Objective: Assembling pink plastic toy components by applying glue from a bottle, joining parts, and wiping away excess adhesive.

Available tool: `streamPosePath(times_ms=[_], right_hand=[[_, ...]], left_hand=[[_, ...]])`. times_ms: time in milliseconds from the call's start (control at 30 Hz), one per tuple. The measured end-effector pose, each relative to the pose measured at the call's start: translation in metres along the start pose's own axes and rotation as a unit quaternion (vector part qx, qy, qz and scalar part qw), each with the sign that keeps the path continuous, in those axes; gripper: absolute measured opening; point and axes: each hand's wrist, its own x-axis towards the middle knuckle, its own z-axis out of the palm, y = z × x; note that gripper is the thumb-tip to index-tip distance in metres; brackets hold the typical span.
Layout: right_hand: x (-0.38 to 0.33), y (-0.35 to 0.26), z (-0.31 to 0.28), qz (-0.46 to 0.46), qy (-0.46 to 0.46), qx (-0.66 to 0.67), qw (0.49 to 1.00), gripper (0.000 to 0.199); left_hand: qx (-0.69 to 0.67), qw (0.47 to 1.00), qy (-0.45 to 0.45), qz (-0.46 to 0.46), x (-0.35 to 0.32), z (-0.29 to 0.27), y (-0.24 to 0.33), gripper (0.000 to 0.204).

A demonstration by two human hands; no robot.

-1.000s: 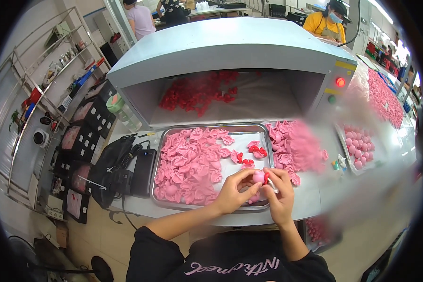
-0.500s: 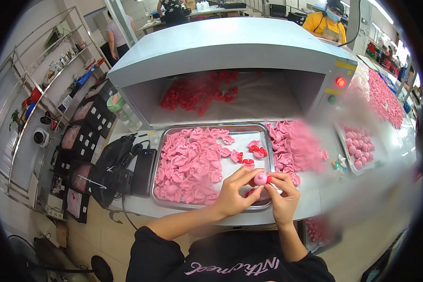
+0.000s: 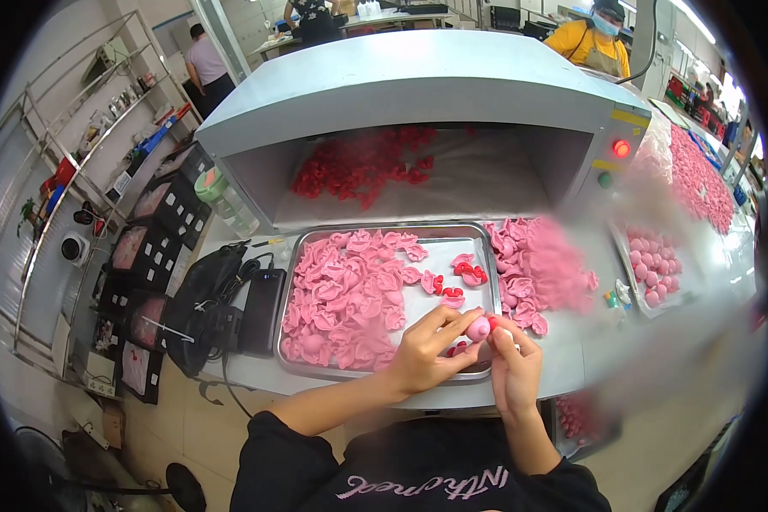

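Observation:
A small round pink piece (image 3: 479,329) is pinched in the fingers of my left hand (image 3: 428,352), above the right edge of a metal tray (image 3: 492,282). My right hand (image 3: 515,358) is closed on a little red piece (image 3: 493,322), which touches the pink piece's right side. Fingers partly hide where the two meet. In the tray, many pink petal-shaped pieces (image 3: 346,294) fill the left part. Several pink pieces with red parts, among them a red-and-pink one (image 3: 469,271), lie on its right side.
Behind the tray stands a grey box-shaped machine (image 3: 410,94) with red pieces (image 3: 358,166) inside its opening. More pink pieces (image 3: 533,264) lie right of the tray, and a tray of pink balls (image 3: 653,264) farther right. A black power bank-like box (image 3: 263,311) sits left. A co-worker (image 3: 593,43) is behind.
The pink piece has turned a little in my fingers and shifted slightly right and down. My right fingers have shifted around the red piece. A person at the back left has moved left.

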Motion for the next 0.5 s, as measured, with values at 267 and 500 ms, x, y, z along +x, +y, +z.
streamPosePath(times_ms=[267,500], right_hand=[[-0.002,-0.013,0.019,-0.241,-0.114,-0.357,0.895,0.030],[0.008,-0.024,0.005,-0.342,-0.259,-0.462,0.776,0.038]], left_hand=[[-0.056,0.996,-0.060,-0.040,-0.004,0.002,0.003,0.037],[-0.391,0.844,-0.195,-0.312,-0.007,0.000,-0.015,0.019]])
